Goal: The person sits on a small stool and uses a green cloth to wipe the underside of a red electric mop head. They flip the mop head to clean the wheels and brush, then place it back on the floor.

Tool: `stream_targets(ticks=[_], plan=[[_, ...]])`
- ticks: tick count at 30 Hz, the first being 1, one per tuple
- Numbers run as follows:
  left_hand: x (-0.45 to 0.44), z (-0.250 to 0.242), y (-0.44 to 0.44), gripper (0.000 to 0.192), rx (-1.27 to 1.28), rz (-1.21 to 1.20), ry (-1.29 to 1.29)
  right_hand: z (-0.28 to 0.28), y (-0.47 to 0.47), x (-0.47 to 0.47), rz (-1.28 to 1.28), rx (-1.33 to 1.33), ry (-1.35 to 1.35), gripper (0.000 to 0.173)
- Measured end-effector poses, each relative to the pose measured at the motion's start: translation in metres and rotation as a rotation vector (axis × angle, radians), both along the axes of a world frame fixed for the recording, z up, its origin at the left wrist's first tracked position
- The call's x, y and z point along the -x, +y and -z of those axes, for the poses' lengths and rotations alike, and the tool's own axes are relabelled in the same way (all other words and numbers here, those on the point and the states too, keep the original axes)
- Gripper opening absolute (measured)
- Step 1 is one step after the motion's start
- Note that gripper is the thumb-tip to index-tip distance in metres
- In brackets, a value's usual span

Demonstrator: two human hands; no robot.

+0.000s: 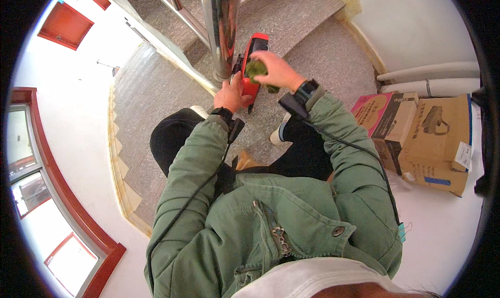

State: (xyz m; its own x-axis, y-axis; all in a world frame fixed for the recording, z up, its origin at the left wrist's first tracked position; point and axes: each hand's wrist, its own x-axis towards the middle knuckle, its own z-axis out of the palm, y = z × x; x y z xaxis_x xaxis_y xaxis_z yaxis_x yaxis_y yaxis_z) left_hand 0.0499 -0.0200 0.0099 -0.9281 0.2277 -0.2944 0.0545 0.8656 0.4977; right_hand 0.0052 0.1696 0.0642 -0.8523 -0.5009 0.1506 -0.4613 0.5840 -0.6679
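A long red and black appliance [250,87], whose exact kind I cannot tell, rests on the speckled stone floor [312,87] at the foot of the stairs. My left hand [229,95] grips its near left side, thumb against the red casing. Above the same casing, my right hand [282,72] holds a crumpled dark green cloth or scrubbing pad [256,70]. Part of the green material hangs below my fingers. My right hand and the cloth cover the appliance's middle, so I cannot tell whether the cloth touches it.
A polished metal railing post [223,32] stands just left of the appliance. Stone steps [289,12] rise beyond it. Cardboard boxes [433,141] are stacked at the right, below white pipes [429,73]. Black cables [187,196] run along both my sleeves. My shoe [276,137] is close by.
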Motion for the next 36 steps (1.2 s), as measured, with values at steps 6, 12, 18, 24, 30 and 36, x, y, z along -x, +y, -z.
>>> stream_targets(ticks=[6, 12, 18, 24, 30, 36], plan=[[0.003, 0.001, -0.005, 0.085, 0.015, -0.021, -0.033, -0.026, 0.052, 0.081, 0.615, -0.181, 0.253, 0.050], [0.005, 0.002, -0.007, 0.085, -0.059, -0.026, -0.063, 0.029, 0.058, 0.176, 0.606, -0.176, 0.191, 0.064], [0.008, 0.000, -0.009, 0.084, -0.102, -0.022, -0.104, 0.108, 0.047, 0.223, 0.137, -0.220, -0.443, 0.086], [0.010, 0.002, -0.009, 0.083, -0.095, -0.014, -0.088, 0.105, 0.051, 0.224, -0.069, -0.244, -0.197, 0.065], [0.009, 0.006, -0.008, 0.083, -0.054, -0.005, -0.087, 0.027, 0.015, 0.152, -0.234, -0.352, 0.097, 0.050], [0.008, 0.008, -0.008, 0.070, -0.028, -0.024, -0.037, -0.003, -0.039, 0.055, -0.206, -0.629, 0.173, 0.047]])
